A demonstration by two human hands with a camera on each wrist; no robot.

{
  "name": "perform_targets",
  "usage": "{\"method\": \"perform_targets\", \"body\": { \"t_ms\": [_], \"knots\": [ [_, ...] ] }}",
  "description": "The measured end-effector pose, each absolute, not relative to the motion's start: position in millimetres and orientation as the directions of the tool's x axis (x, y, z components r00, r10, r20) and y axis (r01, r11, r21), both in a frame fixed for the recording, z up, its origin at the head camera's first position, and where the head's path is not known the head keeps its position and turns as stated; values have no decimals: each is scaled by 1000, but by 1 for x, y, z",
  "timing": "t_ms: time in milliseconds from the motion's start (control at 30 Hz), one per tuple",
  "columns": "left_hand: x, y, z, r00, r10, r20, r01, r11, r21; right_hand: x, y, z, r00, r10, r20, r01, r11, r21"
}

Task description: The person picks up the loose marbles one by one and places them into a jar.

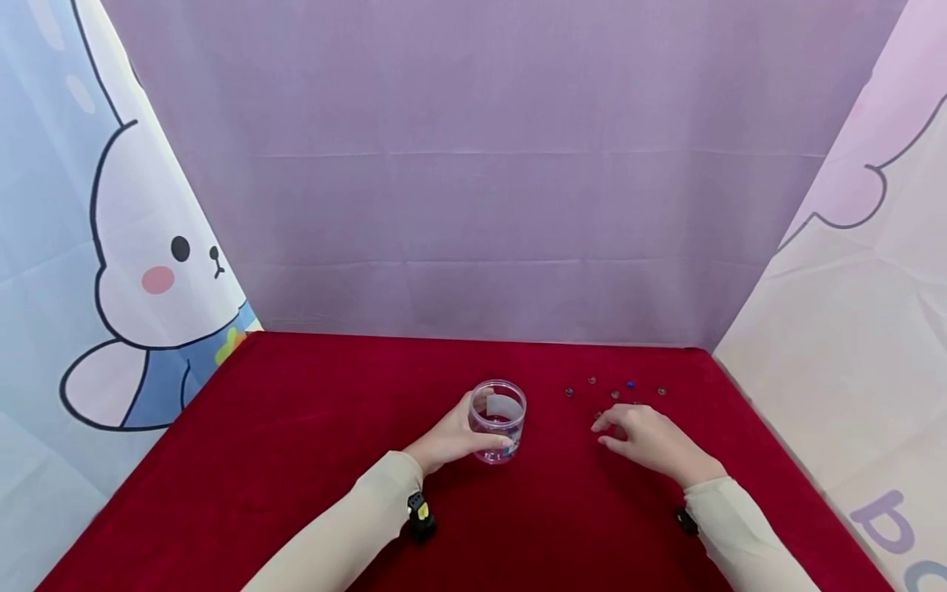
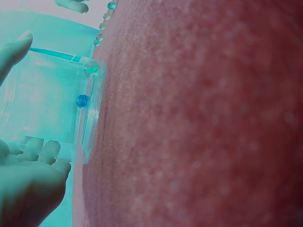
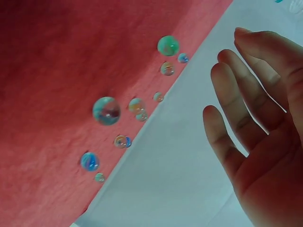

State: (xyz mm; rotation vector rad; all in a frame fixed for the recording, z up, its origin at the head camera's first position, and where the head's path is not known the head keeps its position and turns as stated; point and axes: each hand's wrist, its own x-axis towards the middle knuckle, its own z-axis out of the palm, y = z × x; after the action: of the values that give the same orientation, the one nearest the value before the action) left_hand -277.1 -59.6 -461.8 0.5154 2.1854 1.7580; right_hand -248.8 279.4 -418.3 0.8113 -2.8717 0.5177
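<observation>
My left hand [image 1: 450,442] grips a clear plastic jar [image 1: 500,421], thumb on the near side and fingers round the far side. The jar is open at the top and stands at the middle of the red cloth. In the left wrist view a blue marble [image 2: 82,101] and a greenish marble [image 2: 92,70] show at its bottom end. My right hand [image 1: 657,440] hovers right of the jar, fingers loosely bent, with nothing visible in it. Glass marbles lie beyond it, among them a green one [image 3: 168,46], a large clear one [image 3: 106,111] and a blue-swirled one [image 3: 89,161].
Red cloth [image 1: 296,444] covers the table. A lilac curtain [image 1: 473,181] hangs behind its back edge, with printed cloth sheets at the left [image 1: 177,304] and right [image 1: 851,329]. A dark band with a camera sits on each wrist.
</observation>
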Motion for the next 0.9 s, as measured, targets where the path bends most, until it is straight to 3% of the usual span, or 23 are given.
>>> {"method": "perform_targets", "body": {
  "t_ms": [900],
  "knots": [
    [-276,-59,-461,-894,447,4,97,187,978,-252,293,-435,-909,-410,76,-413,857,-308]
  ]
}}
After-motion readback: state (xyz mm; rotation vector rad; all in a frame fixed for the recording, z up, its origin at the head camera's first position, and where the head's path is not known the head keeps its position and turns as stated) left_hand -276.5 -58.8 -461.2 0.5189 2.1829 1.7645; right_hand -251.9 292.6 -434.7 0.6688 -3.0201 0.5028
